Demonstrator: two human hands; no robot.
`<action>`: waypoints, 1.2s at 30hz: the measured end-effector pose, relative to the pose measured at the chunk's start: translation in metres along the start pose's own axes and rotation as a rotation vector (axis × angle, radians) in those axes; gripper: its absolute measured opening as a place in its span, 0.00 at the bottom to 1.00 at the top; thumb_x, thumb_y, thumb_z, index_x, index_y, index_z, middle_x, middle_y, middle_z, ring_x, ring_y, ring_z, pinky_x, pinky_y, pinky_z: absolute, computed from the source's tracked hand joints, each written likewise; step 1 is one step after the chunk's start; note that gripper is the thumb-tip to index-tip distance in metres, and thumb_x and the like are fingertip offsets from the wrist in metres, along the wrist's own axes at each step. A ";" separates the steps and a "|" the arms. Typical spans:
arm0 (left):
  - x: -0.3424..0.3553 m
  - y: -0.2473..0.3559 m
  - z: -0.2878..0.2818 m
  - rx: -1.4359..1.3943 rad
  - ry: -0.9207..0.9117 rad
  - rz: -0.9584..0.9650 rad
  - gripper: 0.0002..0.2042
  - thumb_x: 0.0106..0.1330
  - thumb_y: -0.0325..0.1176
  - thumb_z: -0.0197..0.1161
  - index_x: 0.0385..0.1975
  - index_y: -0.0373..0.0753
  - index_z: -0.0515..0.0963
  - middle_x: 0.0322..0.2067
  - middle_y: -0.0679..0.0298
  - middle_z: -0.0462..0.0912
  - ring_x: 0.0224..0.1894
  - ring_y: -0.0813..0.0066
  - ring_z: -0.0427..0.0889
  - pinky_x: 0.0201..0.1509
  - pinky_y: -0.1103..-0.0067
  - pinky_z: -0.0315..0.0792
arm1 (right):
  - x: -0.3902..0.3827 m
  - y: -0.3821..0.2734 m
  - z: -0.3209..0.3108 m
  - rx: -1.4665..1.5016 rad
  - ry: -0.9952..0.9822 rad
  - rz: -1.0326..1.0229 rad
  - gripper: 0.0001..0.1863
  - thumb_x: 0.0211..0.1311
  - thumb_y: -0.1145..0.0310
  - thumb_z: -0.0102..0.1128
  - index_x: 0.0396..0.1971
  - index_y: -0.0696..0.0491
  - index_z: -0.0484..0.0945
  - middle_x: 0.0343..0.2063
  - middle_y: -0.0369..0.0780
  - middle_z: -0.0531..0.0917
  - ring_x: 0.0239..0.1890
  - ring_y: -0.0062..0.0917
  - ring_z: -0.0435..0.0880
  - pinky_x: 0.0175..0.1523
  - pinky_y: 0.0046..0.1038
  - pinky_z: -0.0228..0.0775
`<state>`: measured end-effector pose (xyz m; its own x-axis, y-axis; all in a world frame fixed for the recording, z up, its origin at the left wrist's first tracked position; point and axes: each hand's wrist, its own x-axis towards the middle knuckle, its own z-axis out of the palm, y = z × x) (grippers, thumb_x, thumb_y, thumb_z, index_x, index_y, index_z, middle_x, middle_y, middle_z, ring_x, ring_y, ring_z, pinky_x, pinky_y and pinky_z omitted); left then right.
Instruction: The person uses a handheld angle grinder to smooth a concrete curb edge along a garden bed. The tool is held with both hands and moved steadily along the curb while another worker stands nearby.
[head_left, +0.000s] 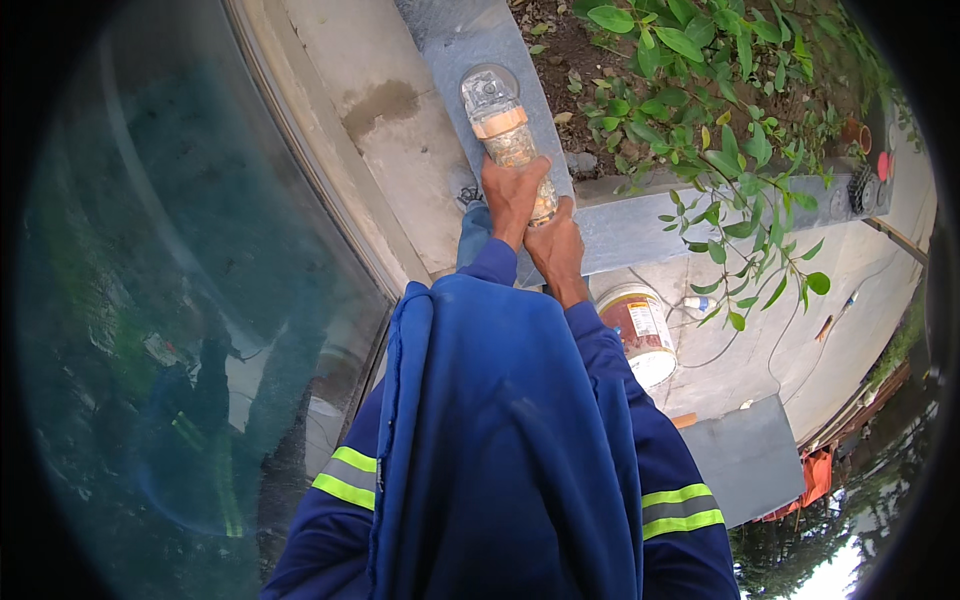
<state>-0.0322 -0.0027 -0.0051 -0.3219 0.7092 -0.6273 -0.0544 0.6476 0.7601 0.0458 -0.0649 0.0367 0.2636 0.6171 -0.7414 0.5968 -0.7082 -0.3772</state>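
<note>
A dusty angle grinder (500,125) with an orange collar lies along the grey stone ledge (440,50), its round head and disc resting on or just over the top face. My left hand (510,197) is wrapped around the middle of its body. Close behind, my right hand (557,245) grips the rear end of the grinder. The fingers of both hands are closed and partly hidden under the tool. Both forearms, in blue sleeves, reach up from below past a hanging blue cloth (510,400).
A large glass pane (180,280) stands at my left. Leafy branches (750,190) overhang the ledge at right. Below it are a paint bucket (637,330), a white-and-blue plug connector (697,302) with cables on the floor, and a grey slab (745,455).
</note>
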 end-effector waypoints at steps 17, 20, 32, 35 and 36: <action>0.019 0.013 0.000 0.035 -0.034 0.047 0.21 0.58 0.32 0.78 0.48 0.31 0.79 0.38 0.60 0.86 0.36 0.68 0.85 0.42 0.70 0.80 | 0.014 -0.021 -0.002 0.024 0.011 -0.027 0.36 0.60 0.51 0.76 0.53 0.63 0.69 0.37 0.64 0.88 0.45 0.61 0.90 0.51 0.55 0.82; -0.005 -0.006 -0.013 -0.030 -0.042 0.015 0.21 0.59 0.31 0.77 0.49 0.32 0.77 0.38 0.61 0.83 0.35 0.68 0.83 0.40 0.70 0.78 | -0.007 0.001 0.008 0.015 -0.048 0.048 0.36 0.60 0.51 0.75 0.54 0.62 0.68 0.37 0.65 0.88 0.44 0.62 0.90 0.51 0.56 0.82; 0.007 0.004 0.007 0.041 -0.235 0.007 0.23 0.58 0.31 0.78 0.50 0.32 0.78 0.40 0.60 0.86 0.39 0.68 0.84 0.44 0.70 0.79 | -0.008 -0.001 0.004 0.141 0.105 0.155 0.38 0.60 0.48 0.74 0.56 0.63 0.69 0.38 0.67 0.87 0.46 0.64 0.88 0.51 0.56 0.81; 0.031 0.027 0.002 0.143 -0.149 0.053 0.23 0.57 0.32 0.78 0.50 0.32 0.78 0.40 0.60 0.85 0.39 0.69 0.84 0.44 0.70 0.79 | 0.008 -0.037 0.010 0.154 0.112 0.126 0.38 0.60 0.48 0.75 0.55 0.64 0.69 0.38 0.67 0.87 0.46 0.64 0.89 0.52 0.56 0.81; 0.037 0.032 -0.002 0.137 -0.180 0.067 0.24 0.57 0.32 0.79 0.50 0.32 0.78 0.40 0.60 0.85 0.39 0.70 0.84 0.43 0.71 0.79 | 0.009 -0.044 0.011 0.143 0.117 0.130 0.38 0.59 0.48 0.75 0.54 0.64 0.70 0.37 0.66 0.87 0.46 0.63 0.89 0.52 0.55 0.81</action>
<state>-0.0481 0.0440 -0.0037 -0.1461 0.7825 -0.6053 0.0938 0.6201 0.7789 0.0133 -0.0321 0.0407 0.4220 0.5473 -0.7228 0.4410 -0.8205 -0.3638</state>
